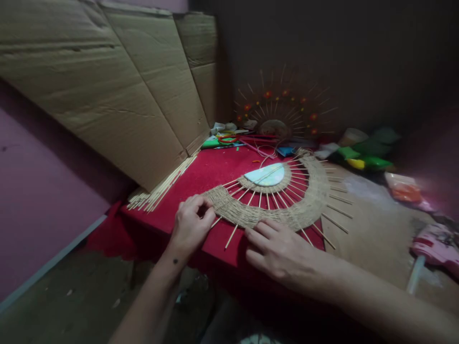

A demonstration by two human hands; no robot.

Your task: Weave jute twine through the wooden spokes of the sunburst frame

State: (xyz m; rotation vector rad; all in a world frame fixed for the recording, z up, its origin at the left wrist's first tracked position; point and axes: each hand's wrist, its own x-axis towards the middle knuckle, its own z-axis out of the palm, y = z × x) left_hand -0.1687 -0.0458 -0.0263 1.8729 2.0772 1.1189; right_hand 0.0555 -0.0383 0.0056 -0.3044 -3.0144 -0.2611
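A half-round woven piece (317,191) of twine and thin sticks lies on a red cloth (211,167), its arc bulging toward me. A pale blue half disc (267,175) sits at its centre. My left hand (193,217) is at the left end of the woven band, thumb and forefinger curled together; what they pinch is too small to name. My right hand (274,246) rests palm down on the band's near edge, fingers slightly bent and apart, pressing on the weave and sticks.
Pale sticks (163,188) lie beneath a leaning cardboard sheet (143,95) at left. Behind stands a stick fan (274,126) with red flowers. Red-handled scissors (228,138), green and yellow packets (358,162) and a pink glue gun (435,246) lie around.
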